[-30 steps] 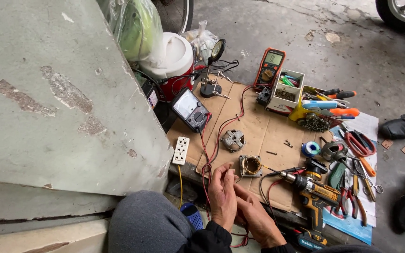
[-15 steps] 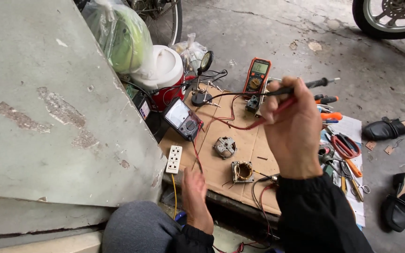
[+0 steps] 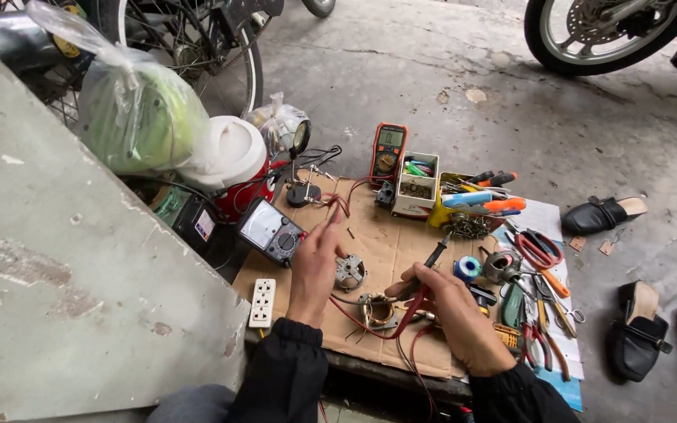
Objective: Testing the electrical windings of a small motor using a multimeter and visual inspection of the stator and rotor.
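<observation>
A: what's the right hand (image 3: 460, 313) got?
B: fingers pinched round a black test probe (image 3: 426, 266), tip over the small coil part (image 3: 376, 311).
A: left hand (image 3: 316, 262)?
B: open, fingers loose, between the round metal part (image 3: 349, 272) and the analog meter (image 3: 272, 231).

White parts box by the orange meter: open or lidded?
Open. The box shows no lid; green and dark small parts are visible inside from above.
</observation>
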